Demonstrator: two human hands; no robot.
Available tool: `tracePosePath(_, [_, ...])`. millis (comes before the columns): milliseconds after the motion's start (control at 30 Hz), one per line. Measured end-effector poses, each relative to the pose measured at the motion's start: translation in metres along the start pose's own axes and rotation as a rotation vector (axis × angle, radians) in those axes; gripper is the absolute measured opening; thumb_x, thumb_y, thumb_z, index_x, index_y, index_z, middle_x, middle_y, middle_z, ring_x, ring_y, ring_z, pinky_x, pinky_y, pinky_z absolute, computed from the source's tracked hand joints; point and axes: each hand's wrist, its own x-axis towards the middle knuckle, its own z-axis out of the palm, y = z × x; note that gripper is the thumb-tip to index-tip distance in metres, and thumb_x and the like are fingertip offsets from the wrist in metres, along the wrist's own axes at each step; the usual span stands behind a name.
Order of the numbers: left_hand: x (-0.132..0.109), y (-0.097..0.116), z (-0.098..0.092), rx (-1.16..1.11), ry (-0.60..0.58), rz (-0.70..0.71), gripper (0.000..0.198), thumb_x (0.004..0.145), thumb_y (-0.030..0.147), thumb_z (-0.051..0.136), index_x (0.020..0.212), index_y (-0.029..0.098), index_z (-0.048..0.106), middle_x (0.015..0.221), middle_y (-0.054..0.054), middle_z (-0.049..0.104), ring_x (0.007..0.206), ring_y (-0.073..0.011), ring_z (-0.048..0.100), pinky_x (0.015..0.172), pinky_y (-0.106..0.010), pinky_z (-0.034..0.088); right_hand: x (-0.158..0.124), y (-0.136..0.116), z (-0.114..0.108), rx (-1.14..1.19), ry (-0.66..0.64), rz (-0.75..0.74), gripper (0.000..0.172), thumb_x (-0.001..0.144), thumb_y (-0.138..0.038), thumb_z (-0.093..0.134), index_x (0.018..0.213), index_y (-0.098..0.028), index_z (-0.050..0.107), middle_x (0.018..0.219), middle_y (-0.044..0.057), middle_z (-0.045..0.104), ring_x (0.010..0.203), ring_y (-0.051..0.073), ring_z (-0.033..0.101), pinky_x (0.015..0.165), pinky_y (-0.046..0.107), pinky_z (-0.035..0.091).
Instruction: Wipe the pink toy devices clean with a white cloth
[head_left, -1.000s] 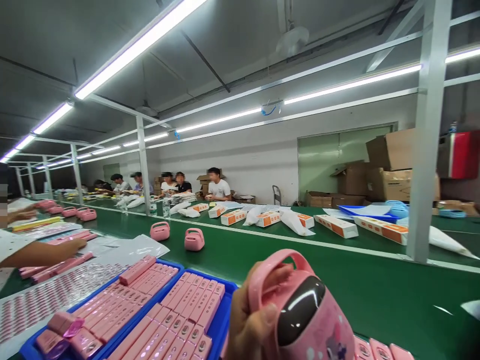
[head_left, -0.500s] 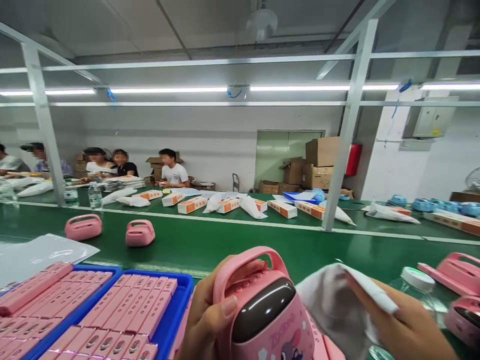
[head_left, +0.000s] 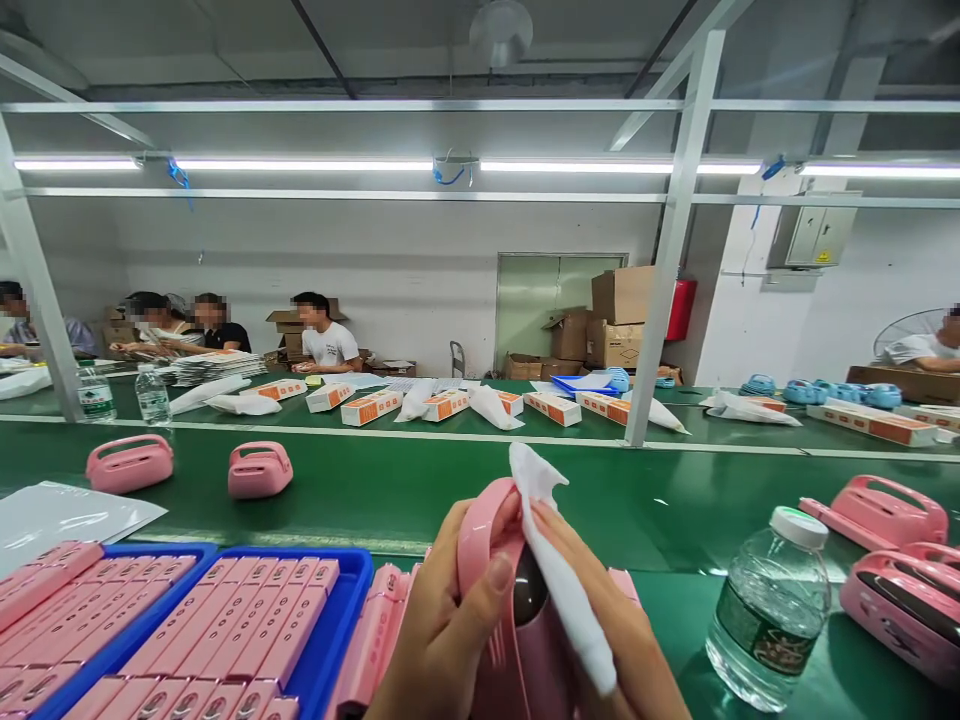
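The long green bench runs right across in front of me, split lengthwise by a pale strip. On the near side sit two blue trays of pink boxes, with a glossy white sheet behind them. Two pink handled cases stand further back; more pink cases are over right, just beside a capped bottle. Beyond the strip lie orange-and-white cartons, white wrapped pieces, two bottles and a stack of flat sheets.

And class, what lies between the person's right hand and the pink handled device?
A white cloth lies between the right hand and the pink handled device in the head view.
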Motion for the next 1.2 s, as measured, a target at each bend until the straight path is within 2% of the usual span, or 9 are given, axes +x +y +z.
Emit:
tracePosePath(67, [0.0, 0.001, -0.002, 0.027, 0.029, -0.046, 0.039, 0.084, 0.04, 0.059, 0.118, 0.021, 0.059, 0.126, -0.006, 0.055, 0.116, -0.0279, 0.048, 0.102, -0.035, 0.036, 0.002, 0.008, -0.003, 0.017, -0.003, 0.029, 0.046, 0.095, -0.026, 0.031, 0.14, -0.032, 0.026, 0.144, -0.005, 0.031, 0.132, 0.016, 0.029, 0.108, 0.031, 0.033])
tracePosePath(233, [0.002, 0.002, 0.0, -0.222, 0.023, -0.072, 0.041, 0.08, 0.04, 0.063, 0.115, 0.019, 0.061, 0.119, -0.008, 0.06, 0.117, -0.0317, 0.048, 0.098, -0.038, 0.04, -0.009, 0.021, 0.008, -0.134, 0.06, -0.172, 0.042, 0.094, -0.027, 0.036, 0.136, -0.033, 0.038, 0.134, -0.004, 0.045, 0.122, 0.018, 0.045, 0.104, 0.029, 0.038])
tracePosePath(367, [0.003, 0.002, 0.001, -0.175, 0.027, -0.048, 0.043, 0.079, 0.038, 0.065, 0.116, 0.018, 0.061, 0.117, -0.008, 0.061, 0.115, -0.0327, 0.049, 0.097, -0.039, 0.041, -0.003, 0.013, 0.014, -0.06, 0.096, -0.032, 0.043, 0.091, -0.049, 0.038, 0.129, -0.031, 0.049, 0.126, 0.001, 0.055, 0.121, 0.024, 0.047, 0.103, 0.039, 0.043])
tracePosePath(500, [0.003, -0.003, 0.001, -0.112, 0.035, -0.044, 0.045, 0.082, 0.041, 0.061, 0.118, 0.014, 0.059, 0.12, -0.01, 0.059, 0.116, -0.0319, 0.048, 0.102, -0.04, 0.037, 0.016, 0.007, 0.005, -0.03, 0.103, -0.03, 0.046, 0.088, -0.056, 0.04, 0.125, -0.032, 0.053, 0.125, -0.001, 0.056, 0.123, 0.024, 0.044, 0.104, 0.039, 0.043])
tracePosePath(700, [0.002, -0.003, 0.001, -0.161, 0.004, -0.085, 0.043, 0.08, 0.042, 0.062, 0.116, 0.018, 0.06, 0.119, -0.009, 0.06, 0.116, -0.0329, 0.048, 0.095, -0.038, 0.042, 0.009, 0.016, -0.004, 0.011, 0.074, -0.058, 0.035, 0.092, -0.048, 0.038, 0.121, -0.036, 0.056, 0.124, -0.004, 0.056, 0.119, 0.021, 0.049, 0.103, 0.035, 0.044])
tracePosePath(833, [0.001, 0.003, -0.001, -0.131, 0.042, -0.055, 0.042, 0.082, 0.041, 0.061, 0.115, 0.015, 0.061, 0.116, -0.011, 0.062, 0.112, -0.0307, 0.052, 0.099, -0.038, 0.04, 0.002, 0.021, -0.005, 0.07, 0.111, -0.095, 0.036, 0.095, -0.031, 0.037, 0.13, -0.033, 0.045, 0.133, -0.005, 0.047, 0.121, 0.018, 0.046, 0.102, 0.028, 0.043])
tracePosePath(1000, [-0.001, 0.009, 0.0, -0.169, 0.065, -0.126, 0.042, 0.081, 0.04, 0.063, 0.116, 0.017, 0.06, 0.108, -0.01, 0.065, 0.11, -0.0302, 0.053, 0.092, -0.036, 0.044, 0.0, 0.0, -0.001, 0.0, 0.047, -0.235, 0.038, 0.095, -0.03, 0.042, 0.131, -0.039, 0.041, 0.127, -0.007, 0.051, 0.116, 0.018, 0.05, 0.103, 0.03, 0.041])
tracePosePath(1100, [-0.003, 0.015, 0.004, -0.218, 0.079, -0.15, 0.034, 0.081, 0.038, 0.065, 0.11, 0.02, 0.063, 0.105, -0.008, 0.067, 0.109, -0.0296, 0.054, 0.088, -0.034, 0.045, -0.003, -0.013, -0.002, 0.03, 0.081, -0.191, 0.034, 0.094, -0.034, 0.044, 0.127, -0.038, 0.047, 0.125, -0.005, 0.053, 0.118, 0.019, 0.048, 0.107, 0.037, 0.037])
tracePosePath(1200, [-0.003, 0.016, 0.008, -0.234, 0.108, -0.091, 0.032, 0.078, 0.034, 0.066, 0.107, 0.02, 0.066, 0.109, -0.007, 0.066, 0.109, -0.0308, 0.054, 0.09, -0.035, 0.045, -0.006, -0.013, -0.005, 0.088, 0.092, -0.126, 0.034, 0.091, -0.029, 0.05, 0.123, -0.042, 0.05, 0.124, -0.008, 0.054, 0.119, 0.016, 0.048, 0.108, 0.034, 0.035])
